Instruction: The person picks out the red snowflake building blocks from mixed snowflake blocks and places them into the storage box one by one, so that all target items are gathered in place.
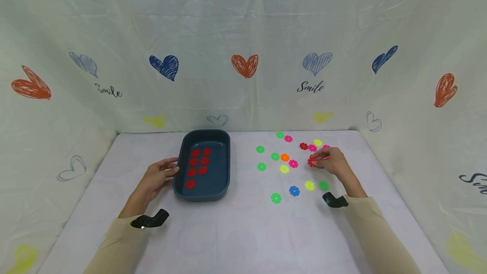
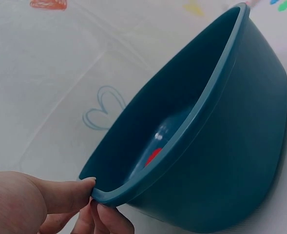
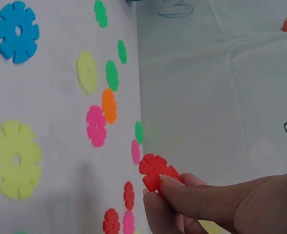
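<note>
My left hand (image 1: 157, 177) pinches the rim of a dark blue plastic tray (image 1: 201, 195) at its left side. In the left wrist view the thumb lies on the rim, with fingers curled beneath it. Several red snowflake discs (image 1: 193, 162) lie in the tray, mostly toward its left half. Over the right part of the table, my right hand (image 1: 332, 162) pinches a red snowflake disc (image 3: 152, 168) between thumb and fingers, held up from the white surface. Two more red discs (image 3: 111, 222) lie below it, near a pink disc (image 3: 128, 222).
Green, yellow, pink, orange and blue discs lie scattered across the right half of the white-covered table, such as a blue disc (image 1: 294, 191) and an orange disc (image 1: 285, 157). A pale curtain (image 1: 213, 24) printed with hearts surrounds the back and sides.
</note>
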Tool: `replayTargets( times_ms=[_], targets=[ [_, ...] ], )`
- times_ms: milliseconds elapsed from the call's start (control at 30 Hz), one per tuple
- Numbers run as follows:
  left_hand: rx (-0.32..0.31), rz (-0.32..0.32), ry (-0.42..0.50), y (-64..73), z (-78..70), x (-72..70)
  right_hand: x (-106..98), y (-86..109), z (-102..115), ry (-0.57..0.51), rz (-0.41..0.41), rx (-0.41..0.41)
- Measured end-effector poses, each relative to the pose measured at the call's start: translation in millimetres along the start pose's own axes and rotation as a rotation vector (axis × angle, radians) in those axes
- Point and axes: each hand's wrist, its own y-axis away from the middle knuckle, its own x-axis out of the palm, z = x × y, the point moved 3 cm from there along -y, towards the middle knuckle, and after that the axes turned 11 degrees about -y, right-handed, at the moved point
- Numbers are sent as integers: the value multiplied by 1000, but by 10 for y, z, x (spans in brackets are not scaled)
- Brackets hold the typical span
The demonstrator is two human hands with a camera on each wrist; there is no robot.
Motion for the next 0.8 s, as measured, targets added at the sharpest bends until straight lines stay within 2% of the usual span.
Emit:
replayTargets(
  times_ms=[167, 500, 800],
  targets=[
    [-8, -7, -7, -3, 2, 7, 87, 10, 166, -51, 39, -48],
    [-10, -10, -3, -7, -13, 9, 320, -4, 499, -137, 96, -84],
    [2, -1, 26, 7, -12, 5, 660, -10, 788, -200, 186, -139]
  ],
)
